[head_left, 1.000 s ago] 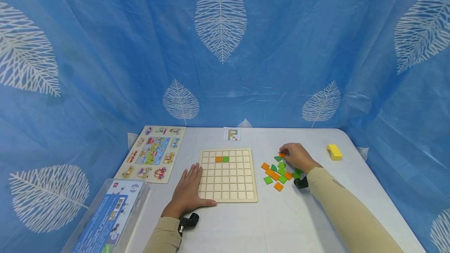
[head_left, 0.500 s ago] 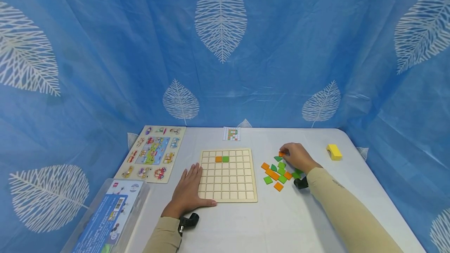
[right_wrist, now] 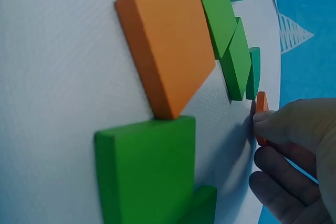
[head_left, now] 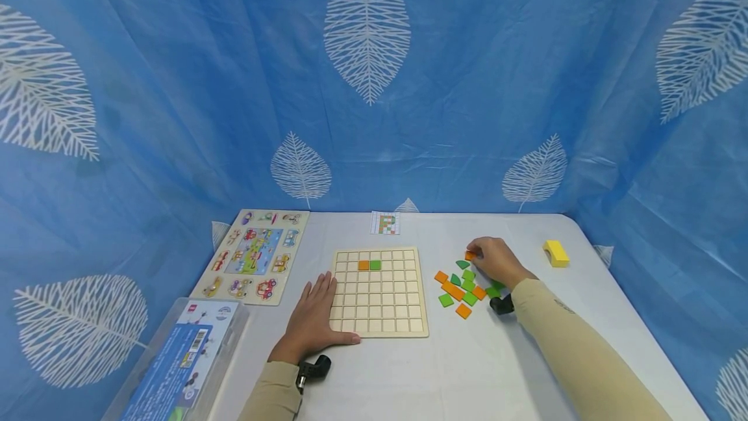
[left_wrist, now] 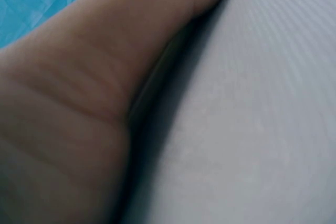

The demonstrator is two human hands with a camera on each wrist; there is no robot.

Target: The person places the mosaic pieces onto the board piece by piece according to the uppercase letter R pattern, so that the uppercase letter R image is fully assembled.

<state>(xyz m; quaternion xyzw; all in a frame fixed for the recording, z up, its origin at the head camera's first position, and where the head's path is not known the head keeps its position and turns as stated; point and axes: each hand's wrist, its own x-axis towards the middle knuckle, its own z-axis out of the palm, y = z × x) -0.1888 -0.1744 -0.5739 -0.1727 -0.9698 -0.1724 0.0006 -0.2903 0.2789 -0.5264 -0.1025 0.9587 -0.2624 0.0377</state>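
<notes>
My right hand (head_left: pixel 495 258) pinches a small orange tile (right_wrist: pixel 262 99) between thumb and fingers, at the far end of a loose pile. That pile holds several green and orange tiles, among them an orange square (right_wrist: pixel 170 40), a green square (right_wrist: pixel 152 171) and a long orange piece (head_left: pixel 452 290). With fingers spread and straight, my left hand (head_left: pixel 312 317) rests along the left edge of a wooden grid board (head_left: pixel 380 304), its thumb by the front edge. On the board, an orange square (head_left: pixel 363 265) and a green square (head_left: pixel 375 265) sit side by side in its upper part.
Behind the board lies a small pattern card (head_left: pixel 385 223). A wooden vehicle puzzle (head_left: pixel 251 258) and a plastic case (head_left: pixel 181 356) are at the left. A yellow arch block (head_left: pixel 556 253) stands at the right. Blue curtain (head_left: pixel 467 83) surrounds the white table's back and sides.
</notes>
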